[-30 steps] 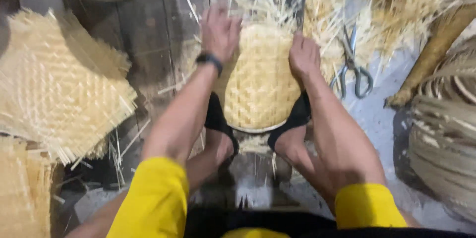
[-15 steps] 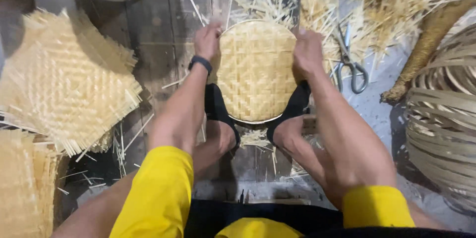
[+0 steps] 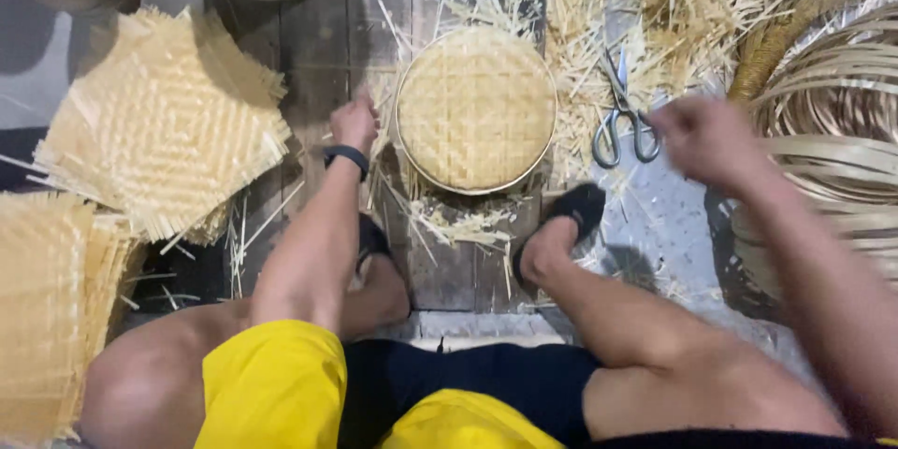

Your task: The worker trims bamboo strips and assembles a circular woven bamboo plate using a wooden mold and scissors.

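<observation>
Bamboo weave fills the round tray [image 3: 476,109], which lies flat on the plank floor [image 3: 323,28] between the person's feet, its hoop rim just beside the left hand [image 3: 354,123].

Head view: the left hand is seen from the back, fingers curled downward at the tray's left edge; whether the rim is actually touched cannot be told, and nothing is seen clamped in it. The right hand [image 3: 708,138] is raised near the scissors [image 3: 619,114], loosely curled and blurred, so whether anything is held cannot be told.

Risks, as judged from this layout: the scissors lie just beside the tray's right edge, among loose splints [image 3: 673,0], so a hurried reach could meet the blades rather than the handles. Sharp splint ends are scattered around bare feet and knees, so a splinter or prick is likely if weight is shifted carelessly. With only one hand near the tray, it could slide on the litter.

Hidden or unclear: the coiled strips [image 3: 832,122] at right are cut off by the picture's edge, as are the square mats [image 3: 164,122] stacked at left. The tray's underside and the left fingertips are not shown.
</observation>
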